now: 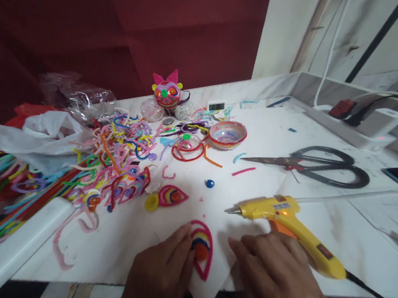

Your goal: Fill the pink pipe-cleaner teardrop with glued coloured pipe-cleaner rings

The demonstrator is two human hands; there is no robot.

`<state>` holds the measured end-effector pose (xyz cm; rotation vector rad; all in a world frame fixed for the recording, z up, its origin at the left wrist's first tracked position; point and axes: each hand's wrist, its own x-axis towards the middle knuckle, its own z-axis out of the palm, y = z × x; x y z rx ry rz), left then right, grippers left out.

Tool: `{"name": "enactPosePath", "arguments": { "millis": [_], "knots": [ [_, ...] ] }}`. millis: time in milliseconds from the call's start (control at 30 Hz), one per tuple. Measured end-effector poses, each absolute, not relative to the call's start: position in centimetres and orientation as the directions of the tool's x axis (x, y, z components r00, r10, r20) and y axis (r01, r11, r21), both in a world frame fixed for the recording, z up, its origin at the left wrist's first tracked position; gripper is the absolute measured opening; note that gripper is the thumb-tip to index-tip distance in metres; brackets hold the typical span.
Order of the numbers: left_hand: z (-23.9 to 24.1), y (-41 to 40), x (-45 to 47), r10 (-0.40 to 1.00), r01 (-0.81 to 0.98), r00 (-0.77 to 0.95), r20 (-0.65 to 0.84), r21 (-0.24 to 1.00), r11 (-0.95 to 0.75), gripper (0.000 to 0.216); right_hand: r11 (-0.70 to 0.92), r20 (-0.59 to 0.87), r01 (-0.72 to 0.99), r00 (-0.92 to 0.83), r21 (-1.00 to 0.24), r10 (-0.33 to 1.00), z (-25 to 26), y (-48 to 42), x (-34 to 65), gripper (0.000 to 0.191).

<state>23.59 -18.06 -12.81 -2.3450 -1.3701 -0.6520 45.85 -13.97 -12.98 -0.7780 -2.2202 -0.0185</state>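
In the head view, my left hand (166,266) is closed on the left edge of a leaf-shaped pipe-cleaner eye (208,251), pink-rimmed with yellow, blue and orange inside, over white paper. My right hand (274,274) lies to the right of it, fingers loosely stretched and nothing visible in them; its palm side is hidden. Just beyond that hand rests a yellow glue gun (271,208), nozzle pointing left, its small light glowing. A matching pipe-cleaner eye (173,196) lies farther off, beside a yellow coil (151,202). A small blue coil (209,183) sits alone on the paper.
Black-handled scissors (291,164) and a power strip (354,127) are at the right. Loose pipe-cleaner pieces (128,135) heap up at the left near a white plastic bag (49,130). Behind stand a decorated bowl (227,135), a colourful horned head figure (168,92) and a small digital clock (216,106).
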Motion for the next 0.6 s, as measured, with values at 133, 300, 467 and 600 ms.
{"name": "enactPosePath", "arguments": {
  "millis": [133,300,467,600],
  "knots": [
    [-12.1,-17.6,23.7,0.711,0.857,0.455,0.537,-0.046,-0.513,0.024,0.818,0.615,0.526,-0.573,-0.232,0.542,-13.4,-14.3,46.4,0.024],
    [-11.8,-17.2,23.4,0.752,0.847,0.43,0.499,0.066,-0.528,0.019,0.817,0.617,0.522,-0.567,-0.244,0.546,-13.3,-14.3,46.6,0.024],
    [-11.5,-16.8,22.7,0.804,0.839,0.386,0.453,0.19,-0.51,0.015,0.823,0.661,0.543,-0.557,-0.17,0.504,-13.1,-14.7,47.8,0.024],
    [-10.5,-15.9,22.2,0.795,0.835,0.353,0.493,0.217,-0.505,0.016,0.723,0.678,0.656,-0.431,-0.218,0.596,-13.9,-14.6,50.9,0.032]
  ]
}}
